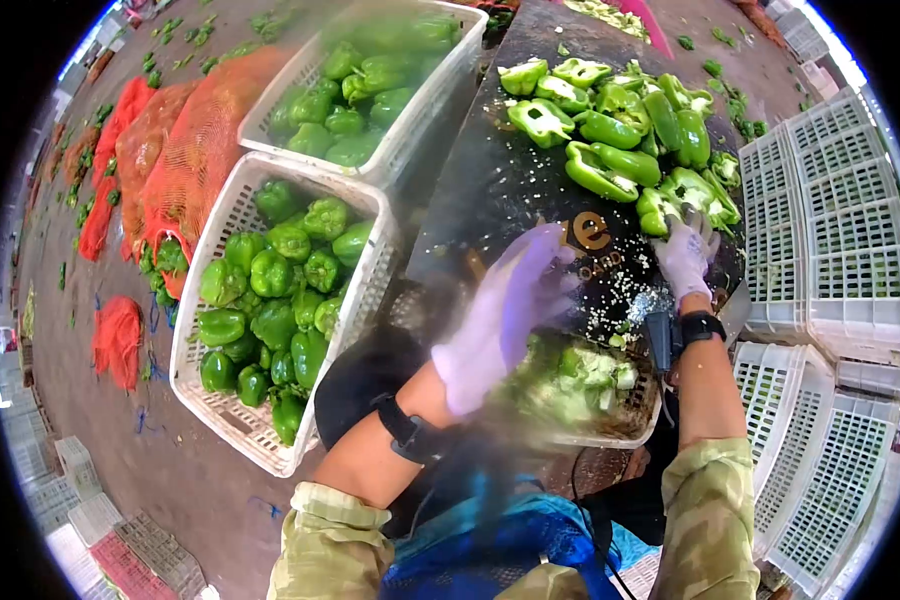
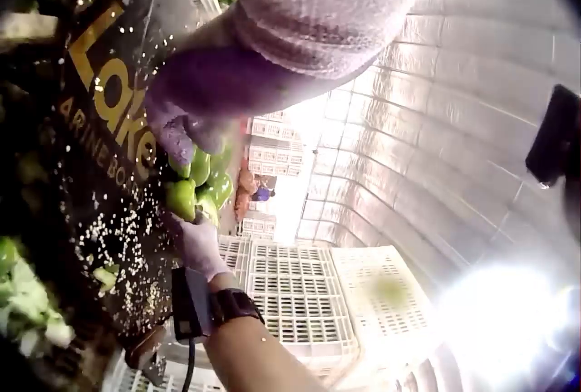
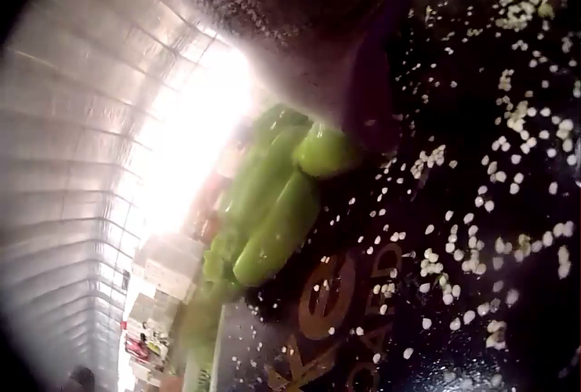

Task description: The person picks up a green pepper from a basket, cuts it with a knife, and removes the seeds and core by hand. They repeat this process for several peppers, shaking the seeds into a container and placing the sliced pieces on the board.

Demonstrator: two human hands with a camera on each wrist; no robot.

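Green cut peppers (image 1: 610, 125) lie heaped over the far right part of the black board (image 1: 495, 180). Head view: near the board's right edge, your right hand (image 1: 685, 255) touches a cut pepper (image 1: 698, 185) directly ahead of its spread fingers; you cannot tell whether they grip it. That hand is the nearer one. Your left hand (image 1: 505, 310), blurred, hangs over the board's near left part, its fingers loose and apparently holding nothing. Your fingers partly hide the pepper, so its long axis is uncertain; its skin is glossy, its pale inner face turned up. Left wrist view: your right hand meets the heap at the board's edge, while your left appears large beside the board's lettering (image 2: 82, 61). Right wrist view: smooth, shiny peppers slant along the board's edge beside your right glove, and white seeds (image 3: 445, 288) dot the board.
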